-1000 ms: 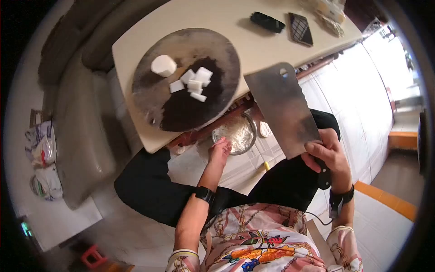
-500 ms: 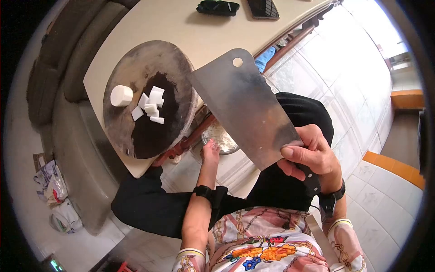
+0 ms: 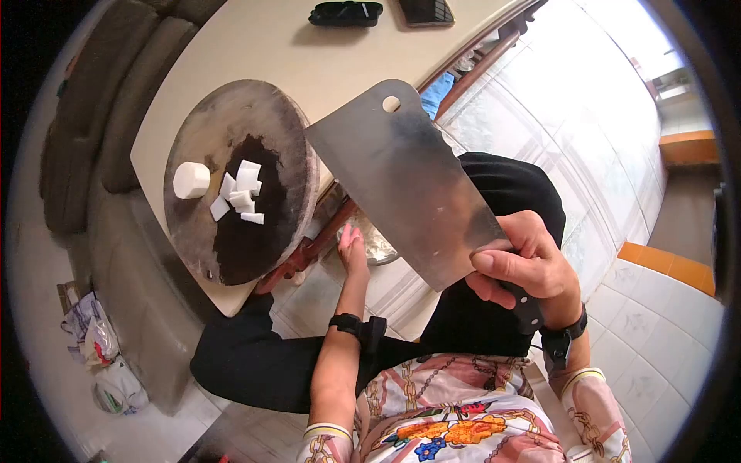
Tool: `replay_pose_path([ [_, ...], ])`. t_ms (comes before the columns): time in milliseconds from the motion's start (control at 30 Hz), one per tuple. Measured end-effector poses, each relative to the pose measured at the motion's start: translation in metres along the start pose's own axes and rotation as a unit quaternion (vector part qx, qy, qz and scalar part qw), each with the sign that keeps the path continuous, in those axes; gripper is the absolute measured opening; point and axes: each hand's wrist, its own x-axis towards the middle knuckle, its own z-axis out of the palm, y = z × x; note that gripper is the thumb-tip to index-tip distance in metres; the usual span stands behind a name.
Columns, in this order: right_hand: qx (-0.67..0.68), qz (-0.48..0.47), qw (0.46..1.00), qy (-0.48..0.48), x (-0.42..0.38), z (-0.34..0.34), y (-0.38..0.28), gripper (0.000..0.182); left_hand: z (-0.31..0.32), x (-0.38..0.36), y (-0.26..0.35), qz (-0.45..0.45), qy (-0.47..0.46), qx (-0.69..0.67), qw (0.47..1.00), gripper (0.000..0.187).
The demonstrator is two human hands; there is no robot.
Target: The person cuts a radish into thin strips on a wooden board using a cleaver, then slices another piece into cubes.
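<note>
My right hand (image 3: 526,262) grips a cleaver (image 3: 413,185) by its dark handle, the broad blade slanting up and left in front of me. Below the table edge, my left hand (image 3: 352,245) is beside a round bowl (image 3: 384,263) of white pieces, with its fingers loosely apart and nothing visible in them. The blade covers part of that bowl. On the table, a round wooden chopping board (image 3: 193,239) with a dark wet patch carries several cut white pieces (image 3: 241,199) and one thick white chunk (image 3: 191,180).
The cream table (image 3: 340,69) stands ahead, with a black case (image 3: 346,13) and a phone (image 3: 427,11) at its far side. A grey sofa (image 3: 127,255) is to the left, with plastic bags (image 3: 120,386) on the floor beside it. A wooden bar (image 3: 328,231) runs under the table edge.
My left hand has drawn slightly left and up from over the bowl to its side. The cleaver has shifted a little left in view. The board and white pieces appear lower and further left.
</note>
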Motion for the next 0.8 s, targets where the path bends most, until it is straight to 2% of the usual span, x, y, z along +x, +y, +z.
replay_pose_path([
  [33, 0.009, 0.005, 1.0, 0.0, 0.0, 0.0, 0.0, 0.026, -0.001, 0.002, 0.0, -0.036, -0.014, -0.004, 0.999, 0.055],
  [67, 0.019, 0.009, 1.0, -0.001, 0.0, 0.001, 0.0, 0.026, -0.001, 0.002, -0.001, -0.038, -0.015, -0.004, 0.999, 0.055],
  [133, 0.009, 0.009, 1.0, -0.005, 0.0, -0.001, 0.001, 0.027, -0.006, 0.007, -0.006, -0.036, -0.036, -0.082, 0.995, 0.068],
  [233, 0.012, -0.001, 1.0, -0.013, 0.002, -0.001, 0.005, 0.027, -0.013, 0.014, -0.017, -0.031, -0.056, -0.159, 0.985, 0.075],
  [367, 0.024, -0.004, 1.0, -0.017, 0.002, 0.0, 0.005, 0.027, -0.012, 0.012, -0.014, -0.044, -0.034, -0.157, 0.986, 0.075],
  [433, 0.012, 0.007, 1.0, -0.009, 0.001, 0.0, 0.002, 0.027, -0.009, 0.007, -0.01, -0.038, -0.012, -0.203, 0.978, 0.07],
  [533, 0.012, 0.008, 1.0, -0.002, 0.001, 0.001, 0.002, 0.028, -0.005, 0.002, -0.006, -0.009, 0.027, -0.17, 0.985, 0.062],
  [667, 0.016, -0.003, 1.0, -0.011, 0.001, -0.002, 0.006, 0.028, -0.012, 0.015, -0.022, 0.007, 0.018, -0.176, 0.984, 0.057],
  [733, 0.019, 0.001, 1.0, -0.007, 0.001, 0.0, 0.004, 0.028, -0.012, 0.017, -0.027, 0.041, 0.017, -0.197, 0.979, 0.04],
  [767, 0.021, 0.005, 1.0, -0.003, 0.001, 0.0, 0.003, 0.029, -0.011, 0.015, -0.026, 0.042, 0.017, -0.197, 0.979, 0.04],
  [800, 0.019, 0.004, 1.0, -0.006, 0.0, 0.001, 0.003, 0.029, -0.012, 0.012, -0.025, 0.03, 0.036, -0.132, 0.99, 0.027],
])
